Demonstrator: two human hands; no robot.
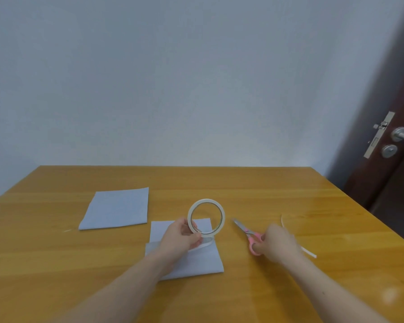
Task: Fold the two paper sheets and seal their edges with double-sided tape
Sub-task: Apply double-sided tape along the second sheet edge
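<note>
Now, with the left hand [182, 236] pinching the white ring-shaped tape roll [206, 217] upright over the near folded pale-blue paper sheet [201, 259] and the right hand [278, 243] gripping pink-handled scissors [247, 234], the pulled strip should probably stay taut for a clean cut.

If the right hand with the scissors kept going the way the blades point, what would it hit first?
Probably the tape roll held by the left hand. The scissors in the right hand point up-left toward it, though depth is unclear; the blades might pass just behind it.
</note>
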